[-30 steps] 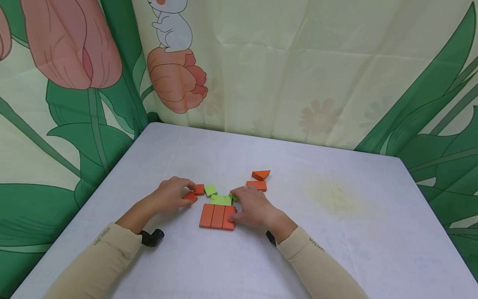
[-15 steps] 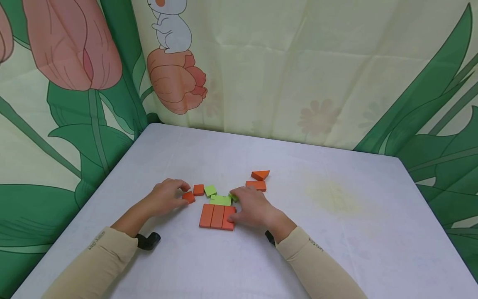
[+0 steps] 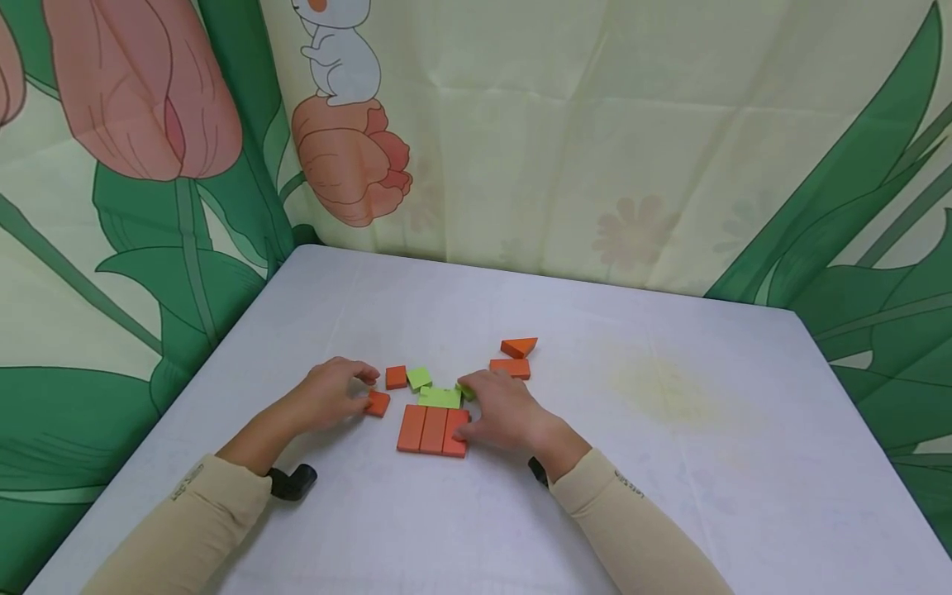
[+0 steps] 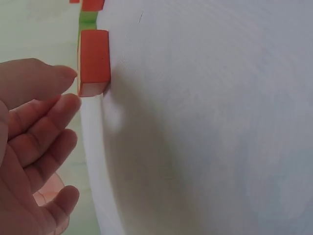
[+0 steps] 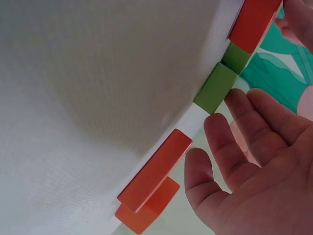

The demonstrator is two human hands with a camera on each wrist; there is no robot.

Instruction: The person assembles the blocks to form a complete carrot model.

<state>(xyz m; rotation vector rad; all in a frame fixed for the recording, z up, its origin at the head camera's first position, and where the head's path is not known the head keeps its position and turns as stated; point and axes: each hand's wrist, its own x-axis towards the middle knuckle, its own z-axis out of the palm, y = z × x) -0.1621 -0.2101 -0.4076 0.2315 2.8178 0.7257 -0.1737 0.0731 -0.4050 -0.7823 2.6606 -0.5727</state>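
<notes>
My left hand [image 3: 330, 395] is at the left of the group, its thumb tip right at a small orange block [image 3: 378, 403]. In the left wrist view the fingers are loosely bent, with that block [image 4: 95, 61] just beyond the fingertips. My right hand [image 3: 509, 413] rests at the group's right side. Its relaxed fingers reach a small green block [image 5: 216, 88], and its thumb overlaps the rightmost of three orange blocks [image 3: 434, 430] lying side by side. A wider green block [image 3: 440, 398] lies along their far edge.
A tilted green block [image 3: 419, 378] and a small orange block [image 3: 396, 378] lie beyond the left hand's fingers. Past the right hand are an orange rectangular block [image 3: 510, 368] and an orange triangular block [image 3: 518, 347]. A patterned curtain [image 3: 521, 140] hangs behind the white table [image 3: 669, 496].
My left hand has drawn back a little to the left. The small orange block at its thumb has turned and shifted slightly nearer to me. The right hand stays in place.
</notes>
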